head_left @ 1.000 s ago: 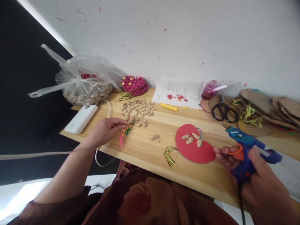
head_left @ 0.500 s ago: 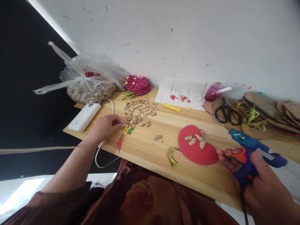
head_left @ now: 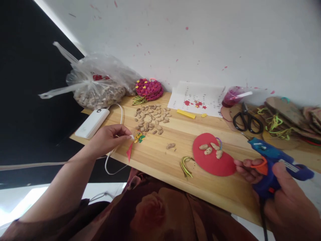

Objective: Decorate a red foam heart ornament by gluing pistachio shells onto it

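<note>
My left hand (head_left: 111, 139) is closed in a pinch on a small white piece (head_left: 132, 137), beside small yellow and green scraps (head_left: 139, 137). A red paper triangle (head_left: 129, 153) lies just below it. My right hand (head_left: 283, 187) is wrapped round a blue glue gun (head_left: 272, 154) with an orange trigger, its nozzle pointing up and left. Left of that hand lies a rounded red paper shape (head_left: 223, 169), near or against the fingertips. Several peanuts (head_left: 208, 151) rest on the red shape. One more peanut (head_left: 171, 146) and a bundle of yellow-green strings (head_left: 185, 167) lie on the wooden table.
Several loose peanuts (head_left: 157, 115) spread behind my left hand, near a white power bank (head_left: 92, 123) and its cable. Bags of peanuts (head_left: 99, 95), a magenta craft piece (head_left: 150, 89), paper with red stars (head_left: 180, 95), scissors (head_left: 247, 122) and cardboard pieces (head_left: 283, 108) line the wall.
My left hand has drawn back slightly from the yellow and green scraps, with a small white piece now showing in the fingertips. My right hand keeps its hold on the glue gun.
</note>
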`<state>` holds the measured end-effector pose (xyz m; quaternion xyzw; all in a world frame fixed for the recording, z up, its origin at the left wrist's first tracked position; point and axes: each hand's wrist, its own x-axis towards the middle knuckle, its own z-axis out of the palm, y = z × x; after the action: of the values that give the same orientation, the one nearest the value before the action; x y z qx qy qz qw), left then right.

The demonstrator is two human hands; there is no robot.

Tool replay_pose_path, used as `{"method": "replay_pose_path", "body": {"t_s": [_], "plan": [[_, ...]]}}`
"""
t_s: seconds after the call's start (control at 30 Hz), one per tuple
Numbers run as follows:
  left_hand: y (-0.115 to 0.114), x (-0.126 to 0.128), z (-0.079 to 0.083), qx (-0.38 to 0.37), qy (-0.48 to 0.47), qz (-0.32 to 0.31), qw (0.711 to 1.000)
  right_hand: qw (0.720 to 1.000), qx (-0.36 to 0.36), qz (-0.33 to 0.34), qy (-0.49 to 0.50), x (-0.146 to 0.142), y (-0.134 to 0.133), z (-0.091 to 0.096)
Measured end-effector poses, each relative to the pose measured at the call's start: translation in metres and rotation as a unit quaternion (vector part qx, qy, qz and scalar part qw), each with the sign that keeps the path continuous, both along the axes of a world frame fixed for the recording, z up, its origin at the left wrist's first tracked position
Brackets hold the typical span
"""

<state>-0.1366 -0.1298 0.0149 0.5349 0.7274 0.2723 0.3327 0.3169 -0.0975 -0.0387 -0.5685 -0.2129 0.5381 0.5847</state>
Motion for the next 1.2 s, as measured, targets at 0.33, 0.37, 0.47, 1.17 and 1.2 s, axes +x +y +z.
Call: {"method": "replay_pose_path", "body": {"t_s": [0.33, 0.37, 0.47, 1.17, 1.2], "plan": [[-0.033, 0.013, -0.012, -0.121, -0.176, -0.077, 0.974, 0.998, -0.050, -0.012, -0.031, -0.003, -0.002, 0.007], [-0.030, 0.018, -0.014, -0.099, -0.179, -0.071, 0.976, 0.998, -0.047, -0.008, -0.032, -0.003, -0.002, 0.006], [-0.016, 0.033, -0.022, -0.020, -0.184, -0.043, 0.982, 0.999, -0.037, -0.005, -0.036, -0.003, -0.001, 0.003], [0.014, 0.062, -0.026, 0.112, 0.012, -0.023, 0.993, 0.999, 0.029, 0.022, -0.035, 0.003, -0.003, -0.003], [0.016, 0.064, -0.024, 0.097, -0.025, -0.019, 0.995, 0.999, 0.033, 0.026, -0.034, 0.003, -0.003, -0.003]]}}
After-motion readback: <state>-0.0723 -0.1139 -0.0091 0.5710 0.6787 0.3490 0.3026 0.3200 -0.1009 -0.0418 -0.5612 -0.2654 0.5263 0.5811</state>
